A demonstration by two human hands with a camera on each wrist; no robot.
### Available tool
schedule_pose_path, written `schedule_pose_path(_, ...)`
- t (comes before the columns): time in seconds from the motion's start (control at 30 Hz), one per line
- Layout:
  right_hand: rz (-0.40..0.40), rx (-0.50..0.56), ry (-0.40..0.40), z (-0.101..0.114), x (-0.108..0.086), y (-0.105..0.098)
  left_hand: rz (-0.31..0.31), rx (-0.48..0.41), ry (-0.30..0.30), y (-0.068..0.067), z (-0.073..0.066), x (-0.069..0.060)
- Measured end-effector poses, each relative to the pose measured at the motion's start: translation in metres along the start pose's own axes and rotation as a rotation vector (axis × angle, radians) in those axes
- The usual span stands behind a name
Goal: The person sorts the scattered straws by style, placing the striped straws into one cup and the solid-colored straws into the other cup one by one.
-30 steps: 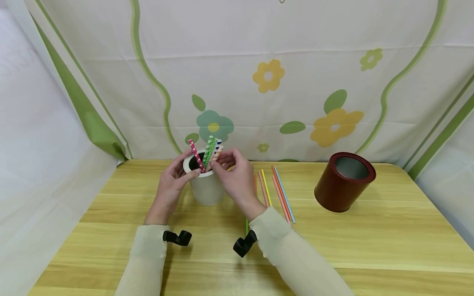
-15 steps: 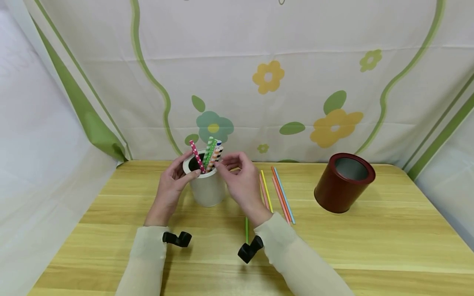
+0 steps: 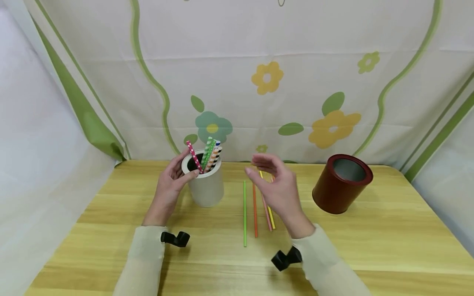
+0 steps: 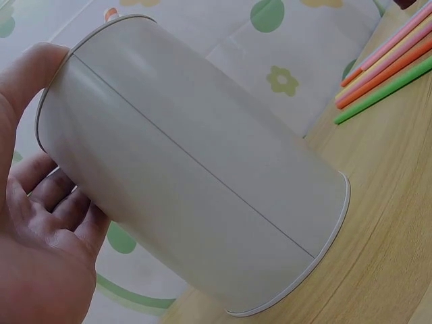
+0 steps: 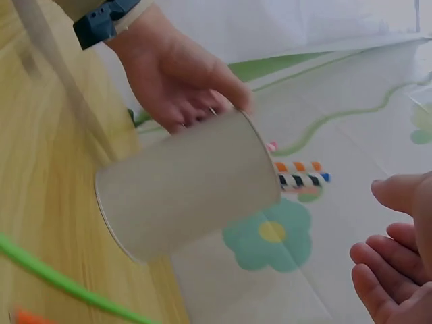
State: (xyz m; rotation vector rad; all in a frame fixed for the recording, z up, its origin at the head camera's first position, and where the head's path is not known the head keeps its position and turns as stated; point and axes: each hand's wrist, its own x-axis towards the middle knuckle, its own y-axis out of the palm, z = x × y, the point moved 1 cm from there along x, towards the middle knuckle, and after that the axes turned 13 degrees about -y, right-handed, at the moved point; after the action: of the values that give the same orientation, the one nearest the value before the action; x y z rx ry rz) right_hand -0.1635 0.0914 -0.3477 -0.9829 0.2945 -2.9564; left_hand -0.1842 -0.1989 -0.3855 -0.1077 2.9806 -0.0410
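Note:
My left hand [image 3: 168,189] grips the rim of a white can [image 3: 206,189], thumb on the near edge and fingers round its left side. Patterned straws stand in the can: a pink dotted one [image 3: 194,156] leaning left, with green [image 3: 206,154], orange-striped [image 3: 212,160] and black-striped ones beside it. My right hand [image 3: 277,185] hangs in the air right of the can, fingers relaxed and apart from the thumb, holding nothing. In the right wrist view the white can [image 5: 189,185] is steadied by my left hand [image 5: 175,74].
Plain straws lie on the table [image 3: 207,255] right of the can: green [image 3: 245,213], orange [image 3: 254,211], pink [image 3: 267,218] and yellow [image 3: 272,218], some partly under my right hand. A dark red can [image 3: 338,189] stands farther right, before the flowered curtain [image 3: 229,82].
My right hand has let go of the striped straws at the white can and moved right, over the plain straws. My left hand has stayed on the rim.

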Motion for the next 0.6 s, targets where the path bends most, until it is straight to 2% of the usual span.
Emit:
schedule_pose_path(0.17,-0.013,-0.109,0.026,0.001,-0.009,-0.039,-0.004,0.005,-0.019,0.001,-0.001,0.0)
schedule_pose_path(0.4,-0.117,-0.269,0.018,0.006,-0.016,-0.094,0.007,-0.008,-0.037,0.002,-0.001,0.0)
schedule_pose_path(0.47,-0.182,-0.344,0.018,0.006,-0.017,-0.11,0.004,-0.011,-0.036,0.002,-0.001,0.0)
schedule_pose_path(0.6,-0.361,-0.51,0.082,0.0,-0.02,-0.142,-0.002,-0.018,-0.031,0.002,-0.001,0.0)
